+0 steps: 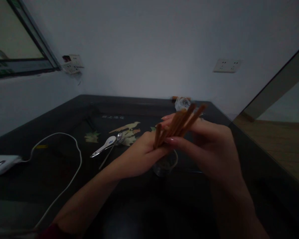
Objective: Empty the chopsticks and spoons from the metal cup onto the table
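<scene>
A bundle of several brown wooden chopsticks (178, 123) is held up at a slant over the dark table. My left hand (143, 153) is closed around the lower part of the bundle. From the right, my right hand (209, 142) pinches the same chopsticks, its thumb across the near side and its fingertips behind. Below my hands stands a clear glass (164, 166), partly covered by my left hand. A white ceramic spoon (106, 145) and a long-handled metal spoon (112, 149) lie on the table beyond my left forearm, close together.
The glossy black table (139, 106) meets a white wall. A white power bank (5, 164) with a white cable (78, 152) lies at the left. Near the back edge is a crumpled clear plastic bag (182, 103). Wall sockets (227, 65) are above.
</scene>
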Demonstrator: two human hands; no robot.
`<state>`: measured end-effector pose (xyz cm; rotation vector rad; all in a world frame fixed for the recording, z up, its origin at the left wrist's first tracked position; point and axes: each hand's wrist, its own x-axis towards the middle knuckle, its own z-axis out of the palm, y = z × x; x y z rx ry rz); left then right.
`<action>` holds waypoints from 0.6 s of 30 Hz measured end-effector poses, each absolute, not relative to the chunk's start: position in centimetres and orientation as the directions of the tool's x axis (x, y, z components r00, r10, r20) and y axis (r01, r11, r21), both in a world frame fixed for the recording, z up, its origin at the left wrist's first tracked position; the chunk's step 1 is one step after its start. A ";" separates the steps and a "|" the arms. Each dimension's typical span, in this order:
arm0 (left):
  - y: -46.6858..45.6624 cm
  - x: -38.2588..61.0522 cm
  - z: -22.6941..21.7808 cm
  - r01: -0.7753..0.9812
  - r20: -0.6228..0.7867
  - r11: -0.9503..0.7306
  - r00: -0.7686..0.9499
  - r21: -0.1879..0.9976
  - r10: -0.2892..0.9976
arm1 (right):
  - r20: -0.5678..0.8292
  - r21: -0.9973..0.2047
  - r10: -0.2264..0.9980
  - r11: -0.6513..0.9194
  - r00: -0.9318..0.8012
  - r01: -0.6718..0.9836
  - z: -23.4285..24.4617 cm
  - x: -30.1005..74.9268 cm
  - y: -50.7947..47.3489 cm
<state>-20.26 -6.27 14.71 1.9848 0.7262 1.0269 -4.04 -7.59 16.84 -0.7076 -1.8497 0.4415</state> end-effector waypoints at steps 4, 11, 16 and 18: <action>-8.2 -20.9 15.9 0.119 0.511 -0.657 0.532 0.745 0.675 | 0.746 -0.578 0.628 0.776 -0.224 0.251 17.8 -5.0 -10.2; -7.7 -24.3 16.1 -0.018 0.605 -0.622 0.253 0.783 0.755 | 0.748 -0.592 0.633 0.772 -0.201 0.230 20.5 -10.8 -9.2; -5.4 -28.9 14.3 -0.189 0.457 -0.423 0.207 0.886 0.865 | 0.687 -0.661 0.687 0.726 -0.238 0.188 18.2 -16.7 -4.9; -4.3 -31.0 12.9 -0.216 0.358 -0.314 0.210 0.924 0.910 | 0.637 -0.724 0.743 0.668 -0.204 0.172 15.8 -19.1 -2.7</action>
